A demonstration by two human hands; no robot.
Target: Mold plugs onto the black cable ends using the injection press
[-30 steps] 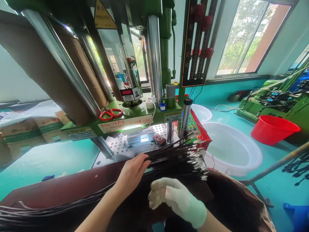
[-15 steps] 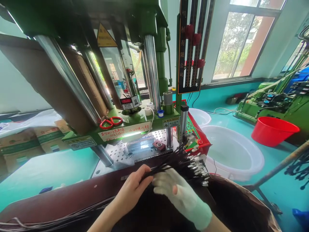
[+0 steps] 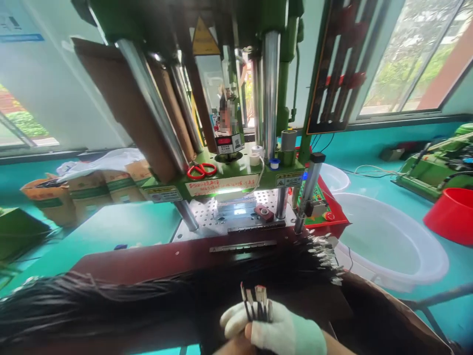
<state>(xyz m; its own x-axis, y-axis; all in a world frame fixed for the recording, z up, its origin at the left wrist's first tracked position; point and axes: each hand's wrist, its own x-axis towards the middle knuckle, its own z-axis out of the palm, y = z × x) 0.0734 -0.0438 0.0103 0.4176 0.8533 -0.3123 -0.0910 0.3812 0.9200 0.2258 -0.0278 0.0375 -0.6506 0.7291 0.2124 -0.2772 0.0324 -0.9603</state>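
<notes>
At the bottom edge of the view, the right hand [image 3: 275, 331], in a pale green-white knit glove, is closed around a small cluster of thin black wires tipped with metal terminals [image 3: 254, 301], whose tips stand upright just above the fingers. Only a sliver of the bare left hand [image 3: 233, 347] shows beneath the glove, and whether it is wide or closed cannot be told. Just beyond lies a long thick bundle of black wires [image 3: 155, 291] stretched across the dark red-brown desk [image 3: 148, 261], its silver terminal ends fanned out at the right. Behind the desk stands a tall green press machine [image 3: 229, 185] with shiny steel columns and a lit perforated metal plate [image 3: 201, 222]. Red-handled scissors [image 3: 201, 170] rest on its green ledge. To the right sit a large white plastic tub [image 3: 391, 276] and, farther off, a red plastic bucket [image 3: 449, 217]. Brown cardboard boxes [image 3: 77, 195] stand far left.
</notes>
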